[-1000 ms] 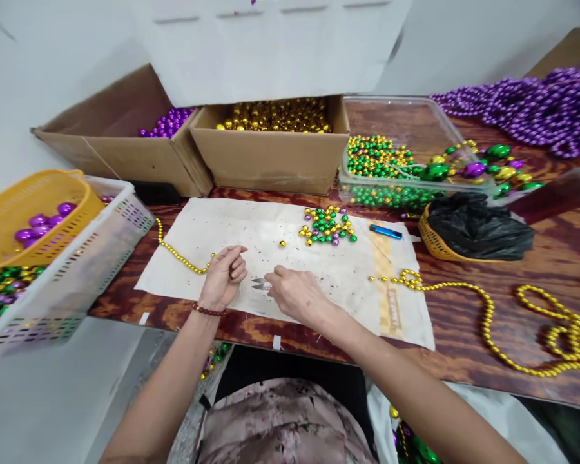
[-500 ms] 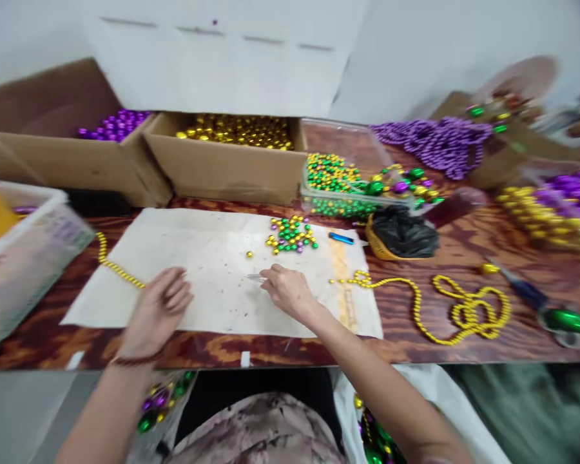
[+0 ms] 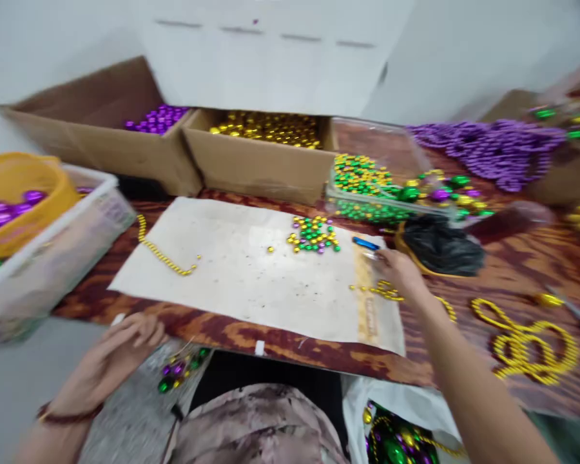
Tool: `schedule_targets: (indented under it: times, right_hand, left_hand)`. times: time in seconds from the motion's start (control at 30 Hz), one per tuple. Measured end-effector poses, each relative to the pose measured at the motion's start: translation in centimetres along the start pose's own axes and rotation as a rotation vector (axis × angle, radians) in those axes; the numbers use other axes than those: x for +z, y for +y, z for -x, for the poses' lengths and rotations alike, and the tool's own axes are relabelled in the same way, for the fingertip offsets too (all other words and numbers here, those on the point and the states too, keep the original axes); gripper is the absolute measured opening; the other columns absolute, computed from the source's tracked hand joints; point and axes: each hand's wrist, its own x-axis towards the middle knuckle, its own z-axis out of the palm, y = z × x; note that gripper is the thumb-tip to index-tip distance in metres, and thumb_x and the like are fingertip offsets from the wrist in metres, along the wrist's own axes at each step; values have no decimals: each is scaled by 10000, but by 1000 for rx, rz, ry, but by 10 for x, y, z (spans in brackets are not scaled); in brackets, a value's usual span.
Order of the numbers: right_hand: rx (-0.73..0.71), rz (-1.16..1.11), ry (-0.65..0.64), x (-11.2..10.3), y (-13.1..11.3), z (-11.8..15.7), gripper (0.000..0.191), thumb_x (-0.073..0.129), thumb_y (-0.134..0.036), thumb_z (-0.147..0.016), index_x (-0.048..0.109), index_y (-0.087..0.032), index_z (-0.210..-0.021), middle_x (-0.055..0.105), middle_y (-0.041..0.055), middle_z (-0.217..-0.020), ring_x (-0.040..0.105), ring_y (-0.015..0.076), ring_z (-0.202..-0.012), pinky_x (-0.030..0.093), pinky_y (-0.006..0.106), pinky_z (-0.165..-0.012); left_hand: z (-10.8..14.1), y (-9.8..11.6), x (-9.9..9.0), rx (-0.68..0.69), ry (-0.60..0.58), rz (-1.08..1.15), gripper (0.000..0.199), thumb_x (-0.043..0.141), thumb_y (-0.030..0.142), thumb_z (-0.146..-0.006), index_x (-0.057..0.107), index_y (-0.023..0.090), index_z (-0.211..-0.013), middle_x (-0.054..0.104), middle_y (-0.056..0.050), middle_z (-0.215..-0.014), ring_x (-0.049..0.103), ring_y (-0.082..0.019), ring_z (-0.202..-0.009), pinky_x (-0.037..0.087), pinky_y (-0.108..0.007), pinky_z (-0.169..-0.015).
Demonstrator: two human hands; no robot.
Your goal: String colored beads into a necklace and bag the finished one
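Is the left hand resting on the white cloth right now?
No. The left hand is off the white cloth, down at the near table edge beside it.

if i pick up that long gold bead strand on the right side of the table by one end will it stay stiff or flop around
The long gold bead strand would probably flop: it lies in loose loops on the brown wooden table. Its small round beads look light, so it should lift easily, though the loops may snag on each other. The right hand is above its near end.
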Motion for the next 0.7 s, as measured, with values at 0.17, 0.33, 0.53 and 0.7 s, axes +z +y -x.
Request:
schedule_targets:
  times: [0.17, 0.33, 0.53, 0.7]
  right_hand:
    - [-190, -40, 229, 16, 11, 6, 413, 363, -459, -962, 683, -277, -1150, 689, 199, -979, 652, 378, -953, 451, 498, -774]
    - [-197, -85, 146, 20, -15, 17, 611, 257, -627, -959, 588, -294, -1350, 619, 234, -1224, 578, 405, -1135, 439, 525, -793]
    - [-407, -162, 204, 12, -87, 14, 419, 350, -475, -987, 656, -242, -1154, 662, 223, -1153, 629, 354, -1085, 486, 487, -868]
    - [-537, -272, 213, 32, -144, 0, 323, 385, -416, -978, 650, -254, -1067, 707, 141, -1117, 699, 291, -939, 547, 423, -765]
  left_hand:
    - [10, -14, -28, -53, -61, 336, 318, 800, 327, -733, 560, 151, -623, 481, -20, -676, 536, -160, -740, 521, -311, -734]
    - [17, -46, -65, -74, 110, 390, 289, 823, 326, -677, 589, 158, -692, 558, -35, -755, 625, -224, -901, 523, -409, -902]
    - [8, -93, -77, -152, 287, -381, 304, 746, 434, -604, 662, 190, -765, 706, -115, -945, 633, -300, -984, 493, -412, -901]
    - [0, -91, -73, -90, 324, -663, 220, 620, 423, -711, 652, 207, -683, 682, -57, -702, 630, -247, -703, 467, -348, -712]
